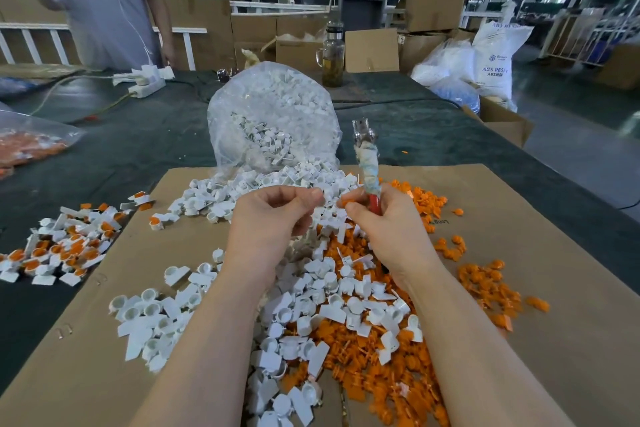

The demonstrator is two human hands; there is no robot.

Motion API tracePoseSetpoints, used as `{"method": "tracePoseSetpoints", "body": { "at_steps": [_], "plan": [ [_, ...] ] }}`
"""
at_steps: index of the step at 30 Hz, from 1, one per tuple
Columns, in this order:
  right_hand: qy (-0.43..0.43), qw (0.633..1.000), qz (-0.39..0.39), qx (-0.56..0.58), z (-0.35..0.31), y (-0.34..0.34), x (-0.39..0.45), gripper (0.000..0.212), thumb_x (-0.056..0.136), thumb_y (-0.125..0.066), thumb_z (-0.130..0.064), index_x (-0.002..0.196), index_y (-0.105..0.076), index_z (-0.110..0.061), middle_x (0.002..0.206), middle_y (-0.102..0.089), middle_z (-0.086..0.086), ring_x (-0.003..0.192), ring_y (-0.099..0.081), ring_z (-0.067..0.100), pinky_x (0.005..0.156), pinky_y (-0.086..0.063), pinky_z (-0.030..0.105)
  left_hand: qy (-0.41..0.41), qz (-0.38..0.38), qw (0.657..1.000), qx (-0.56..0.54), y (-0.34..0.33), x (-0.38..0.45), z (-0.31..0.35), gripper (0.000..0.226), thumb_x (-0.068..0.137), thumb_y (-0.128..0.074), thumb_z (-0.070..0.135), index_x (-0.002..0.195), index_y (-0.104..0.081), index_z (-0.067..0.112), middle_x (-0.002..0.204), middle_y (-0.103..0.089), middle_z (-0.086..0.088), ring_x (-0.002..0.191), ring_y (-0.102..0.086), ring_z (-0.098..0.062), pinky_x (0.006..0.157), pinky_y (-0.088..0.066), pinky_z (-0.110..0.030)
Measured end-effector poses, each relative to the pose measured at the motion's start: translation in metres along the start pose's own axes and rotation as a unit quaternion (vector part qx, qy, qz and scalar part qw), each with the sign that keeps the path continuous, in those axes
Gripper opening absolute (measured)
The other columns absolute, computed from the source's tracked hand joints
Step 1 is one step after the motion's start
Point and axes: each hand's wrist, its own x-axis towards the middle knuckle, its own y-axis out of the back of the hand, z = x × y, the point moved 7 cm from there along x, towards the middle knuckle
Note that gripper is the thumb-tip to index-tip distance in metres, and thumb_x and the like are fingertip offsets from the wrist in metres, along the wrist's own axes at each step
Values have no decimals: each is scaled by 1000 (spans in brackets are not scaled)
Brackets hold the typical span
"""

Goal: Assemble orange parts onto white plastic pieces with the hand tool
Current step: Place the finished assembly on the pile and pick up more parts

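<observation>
Showing one moment of a bench assembly, the view is taken from above both forearms. The left hand [273, 215] is raised with its fingers curled and its thumb and forefinger pinched together; whatever small piece is pinched there cannot be made out. The right hand [377, 218] is closed around the red-handled hand tool with a cloth-wrapped shaft and metal head [367, 163], which is held upright so that its head stands clear above the fingers. A small orange part appears to be pinched at the right fingertips [346, 203], though this is not certain.

Both hands are held close together above the brown cardboard sheet [519, 218], presumably so that part and piece can be brought together without reaching. The loose white plastic pieces with round cups and flat tabs [311, 288] are heaped directly beneath and between the hands, having spilled from the clear plastic bag of white pieces [273, 114] lying just beyond them. The scattered orange plastic parts [478, 274] are spread below and to the right of the right hand, on the tool side. Finished white-and-orange assemblies [62, 250] are piled well to the left of the left hand, seemingly kept apart from the unassembled stock.
</observation>
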Motion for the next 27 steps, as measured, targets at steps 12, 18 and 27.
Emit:
{"method": "tracePoseSetpoints", "body": {
  "at_steps": [12,18,27],
  "plan": [
    [111,992,28,-58,-20,1,-4,15,91,-67,-17,105,-68,-11,65,-59,-25,64,-54,-17,58,-39,1,50,-31,994,-93,-9,0,-7,6,80,-78,7,79,-72,7,65,-70,-5,57,-62,-11,55,-54,-20],
    [132,988,42,-65,-21,-1,-5,16,91,-68,-23,103,-66,-12,60,-54,-36,61,-53,-17,56,-39,2,33,-35,995,-85,-13,-3,-4,7,80,-75,0,78,-70,5,66,-72,-8,59,-69,-14,59,-58,-22],
    [150,984,69,-73,-23,-1,-7,12,89,-70,-25,97,-62,-22,75,-60,-18,72,-58,-9,62,-42,5,22,-45,993,-112,-19,-6,-1,5,79,-76,0,79,-71,1,72,-74,-15,67,-74,-19,59,-58,-23]
  ]
}}
